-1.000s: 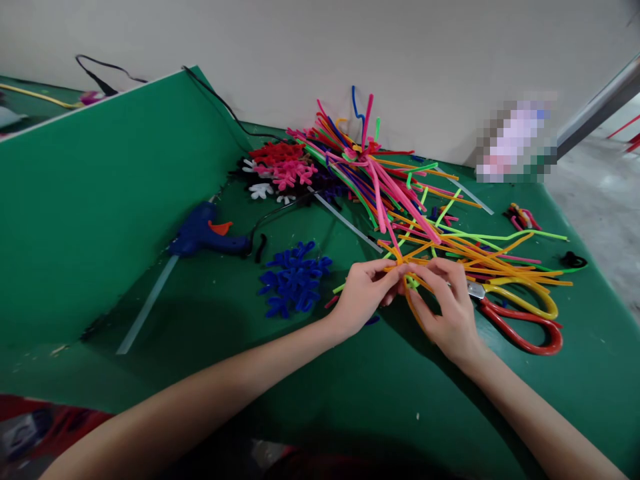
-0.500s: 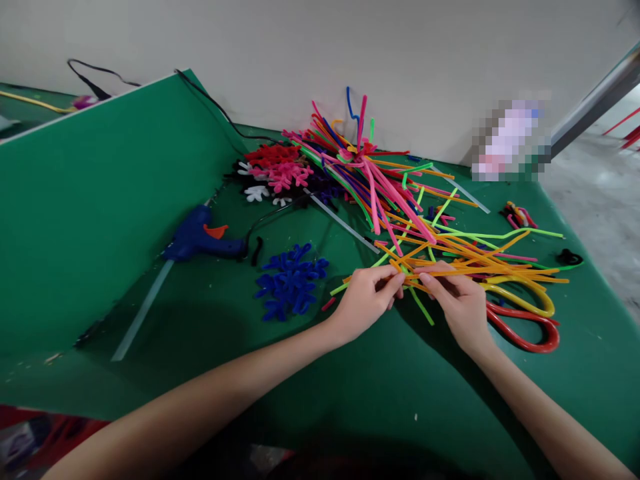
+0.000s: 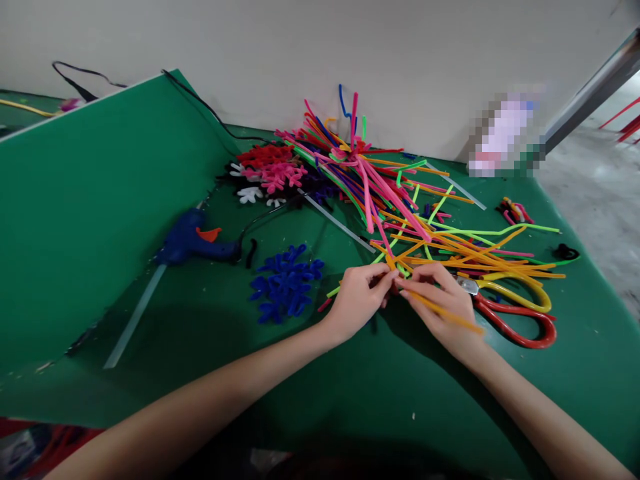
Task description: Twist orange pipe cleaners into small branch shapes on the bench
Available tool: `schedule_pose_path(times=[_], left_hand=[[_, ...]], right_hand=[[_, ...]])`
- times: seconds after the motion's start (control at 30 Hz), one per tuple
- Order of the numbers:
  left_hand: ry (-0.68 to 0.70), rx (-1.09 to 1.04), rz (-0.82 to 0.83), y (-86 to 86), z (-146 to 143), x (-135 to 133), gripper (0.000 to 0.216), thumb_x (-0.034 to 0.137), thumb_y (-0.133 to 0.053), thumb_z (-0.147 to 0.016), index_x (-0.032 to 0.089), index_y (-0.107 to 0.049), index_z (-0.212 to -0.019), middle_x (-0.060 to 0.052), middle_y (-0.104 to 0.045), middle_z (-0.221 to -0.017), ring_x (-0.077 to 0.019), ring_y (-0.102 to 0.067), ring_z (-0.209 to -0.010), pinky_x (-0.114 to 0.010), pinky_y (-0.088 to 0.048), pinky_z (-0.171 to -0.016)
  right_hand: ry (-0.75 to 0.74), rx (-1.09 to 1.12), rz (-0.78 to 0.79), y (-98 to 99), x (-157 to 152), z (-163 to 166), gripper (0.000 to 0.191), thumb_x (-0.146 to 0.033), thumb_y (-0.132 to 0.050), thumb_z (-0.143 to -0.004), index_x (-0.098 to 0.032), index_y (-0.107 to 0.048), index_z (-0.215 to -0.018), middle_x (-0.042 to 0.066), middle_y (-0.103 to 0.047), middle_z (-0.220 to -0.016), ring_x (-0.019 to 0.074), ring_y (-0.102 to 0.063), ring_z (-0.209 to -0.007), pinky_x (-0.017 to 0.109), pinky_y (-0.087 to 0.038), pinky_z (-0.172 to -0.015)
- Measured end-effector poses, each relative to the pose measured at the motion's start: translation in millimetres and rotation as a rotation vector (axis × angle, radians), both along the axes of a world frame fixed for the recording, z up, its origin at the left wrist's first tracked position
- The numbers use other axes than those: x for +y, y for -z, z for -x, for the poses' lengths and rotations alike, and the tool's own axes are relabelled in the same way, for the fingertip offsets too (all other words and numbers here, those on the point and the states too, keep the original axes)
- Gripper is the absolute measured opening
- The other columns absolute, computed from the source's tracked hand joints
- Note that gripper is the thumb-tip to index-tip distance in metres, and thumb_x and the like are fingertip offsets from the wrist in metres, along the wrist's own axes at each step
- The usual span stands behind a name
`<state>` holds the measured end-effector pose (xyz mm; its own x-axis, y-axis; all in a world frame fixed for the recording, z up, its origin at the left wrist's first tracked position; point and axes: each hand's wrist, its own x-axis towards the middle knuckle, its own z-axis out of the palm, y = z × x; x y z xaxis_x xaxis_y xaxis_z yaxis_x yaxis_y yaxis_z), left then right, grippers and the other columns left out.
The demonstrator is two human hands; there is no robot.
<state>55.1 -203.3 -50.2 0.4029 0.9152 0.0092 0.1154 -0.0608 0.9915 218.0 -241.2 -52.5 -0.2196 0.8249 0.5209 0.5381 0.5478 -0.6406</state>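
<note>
An orange pipe cleaner (image 3: 445, 312) is pinched between my two hands, its free end lying across the back of my right hand toward the lower right. My left hand (image 3: 361, 298) is closed with thumb and forefinger on its other part, where a short orange loop stands up. Close beside it, my right hand (image 3: 440, 300) grips the same pipe cleaner with fingers together. The fingertips hide the exact bend. Just right of my right hand lie scissors (image 3: 520, 323) with one yellow and one red handle, their blades mostly covered. Loose orange pipe cleaners (image 3: 480, 250) spread behind both hands.
A blue snowflake shape (image 3: 287, 283) of pipe cleaners lies left of my hands. Farther left, a blue glue gun (image 3: 193, 239) rests against a green board (image 3: 100, 233). Behind are a multicoloured pipe-cleaner bundle (image 3: 370, 173), red and pink snowflakes (image 3: 277, 167) and clear glue sticks (image 3: 337, 220).
The orange pipe cleaner's free end has swung from pointing right to crossing over my right hand, down and right. My right hand has moved slightly left, uncovering the scissors' pivot.
</note>
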Motion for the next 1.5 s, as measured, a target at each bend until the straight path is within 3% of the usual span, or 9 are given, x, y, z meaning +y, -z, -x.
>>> schedule_pose_path(times=[0.1, 0.23, 0.43, 0.53, 0.63, 0.87, 1.0, 1.17, 1.5], left_hand=[[-0.036, -0.087, 0.057, 0.9, -0.5, 2.2, 0.028, 0.036, -0.053, -0.086, 0.015, -0.059, -0.069, 0.004, -0.048, -0.051, -0.0094, -0.046, -0.047, -0.021, -0.037, -0.048], [-0.059, -0.185, 0.085, -1.1, -1.2, 3.4, 0.026, 0.035, -0.054, -0.086, 0.014, -0.059, -0.073, 0.002, -0.052, -0.054, -0.0104, -0.050, -0.052, -0.023, -0.041, -0.053], [-0.010, -0.204, 0.089, -2.2, -1.0, 1.3, 0.008, 0.021, -0.057, -0.082, 0.014, -0.059, -0.084, 0.000, -0.057, -0.071, -0.0102, -0.052, -0.059, -0.025, -0.045, -0.060], [0.022, -0.143, 0.026, 0.8, -0.6, 0.5, 0.008, 0.018, -0.056, -0.082, 0.015, -0.060, -0.088, 0.000, -0.058, -0.073, -0.0119, -0.055, -0.064, -0.026, -0.047, -0.065], [0.029, -0.094, -0.027, 3.8, -0.7, 0.6, 0.010, 0.018, -0.055, -0.083, 0.016, -0.062, -0.090, -0.001, -0.059, -0.072, -0.0134, -0.056, -0.066, -0.027, -0.047, -0.066], [0.014, -0.115, -0.016, 0.1, -1.2, -0.5, 0.016, 0.027, -0.060, -0.083, 0.014, -0.066, -0.076, -0.002, -0.061, -0.067, -0.0112, -0.050, -0.057, -0.024, -0.043, -0.057], [0.001, -0.168, -0.020, -0.8, -0.9, -2.1, 0.017, 0.029, -0.062, -0.082, 0.016, -0.071, -0.076, -0.001, -0.063, -0.067, -0.0114, -0.051, -0.059, -0.023, -0.043, -0.057], [-0.032, -0.188, -0.100, 1.3, 0.2, -2.9, 0.015, 0.028, -0.062, -0.082, 0.017, -0.073, -0.083, 0.000, -0.057, -0.067, -0.0099, -0.047, -0.059, -0.023, -0.040, -0.056], [0.027, -0.284, -0.035, -1.5, 0.4, -1.8, 0.011, 0.023, -0.063, -0.081, 0.015, -0.071, -0.078, 0.001, -0.054, -0.067, -0.0075, -0.044, -0.056, -0.022, -0.036, -0.053]], right_hand=[[-0.099, -0.082, -0.015, 1.2, 0.1, 0.1, 0.032, -0.013, -0.051, -0.088, -0.026, -0.063, -0.115, 0.008, -0.053, -0.104, 0.0201, -0.054, -0.098, 0.039, -0.049, -0.082], [-0.067, 0.040, 0.113, -3.5, 3.6, -2.1, 0.031, -0.015, -0.041, -0.093, -0.026, -0.066, -0.106, 0.008, -0.055, -0.105, 0.0204, -0.054, -0.103, 0.039, -0.049, -0.086], [0.007, 0.398, 0.474, 1.2, 8.5, -7.3, 0.014, -0.029, -0.057, -0.086, -0.021, -0.064, -0.095, 0.004, -0.066, -0.091, 0.0155, -0.062, -0.076, 0.030, -0.053, -0.069], [-0.069, 0.655, 0.592, 5.0, 10.7, -10.4, 0.016, -0.029, -0.061, -0.084, -0.019, -0.062, -0.097, 0.001, -0.063, -0.078, 0.0116, -0.056, -0.061, 0.028, -0.049, -0.059], [-0.160, 0.736, 0.661, 6.2, 12.1, -12.2, 0.020, -0.030, -0.063, -0.083, -0.018, -0.059, -0.099, 0.000, -0.062, -0.072, 0.0109, -0.053, -0.056, 0.028, -0.046, -0.056], [0.006, 0.620, 0.649, 6.5, 12.1, -7.4, 0.026, -0.040, -0.067, -0.078, -0.018, -0.062, -0.091, 0.002, -0.064, -0.078, 0.0110, -0.057, -0.061, 0.025, -0.047, -0.057], [-0.105, 0.632, 0.725, 1.8, 10.7, -7.5, 0.026, -0.042, -0.056, -0.086, -0.018, -0.061, -0.096, 0.001, -0.063, -0.068, 0.0101, -0.052, -0.051, 0.025, -0.042, -0.047], [-0.287, 0.649, 0.828, -4.4, 8.5, -13.0, 0.025, -0.035, -0.059, -0.086, -0.017, -0.058, -0.103, 0.000, -0.063, -0.065, 0.0089, -0.048, -0.047, 0.023, -0.035, -0.044], [-0.258, 0.753, 0.733, 3.4, 7.4, -11.8, 0.019, -0.030, -0.056, -0.088, -0.018, -0.066, -0.100, 0.001, -0.062, -0.069, 0.0112, -0.050, -0.056, 0.024, -0.037, -0.048]])
